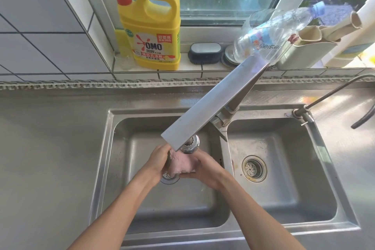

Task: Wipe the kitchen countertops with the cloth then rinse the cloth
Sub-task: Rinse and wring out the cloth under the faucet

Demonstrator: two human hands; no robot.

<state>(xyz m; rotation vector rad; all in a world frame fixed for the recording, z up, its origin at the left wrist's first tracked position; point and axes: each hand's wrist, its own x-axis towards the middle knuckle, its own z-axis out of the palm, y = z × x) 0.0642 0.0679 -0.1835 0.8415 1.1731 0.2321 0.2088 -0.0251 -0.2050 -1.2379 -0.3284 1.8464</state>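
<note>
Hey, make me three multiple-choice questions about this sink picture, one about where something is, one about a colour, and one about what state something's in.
1. Where is the cloth?
A. over the left basin
B. on the windowsill
C. in the right basin

2. What colour is the detergent jug?
A. blue
B. yellow
C. green

3. What are the hands doing?
A. both hang idle
B. one turns the tap
C. both grip the cloth

Answers: 1 A, it sits under the faucet head above the left basin. 2 B, its body is yellow with a red pump. 3 C, left hand and right hand close round it.
</note>
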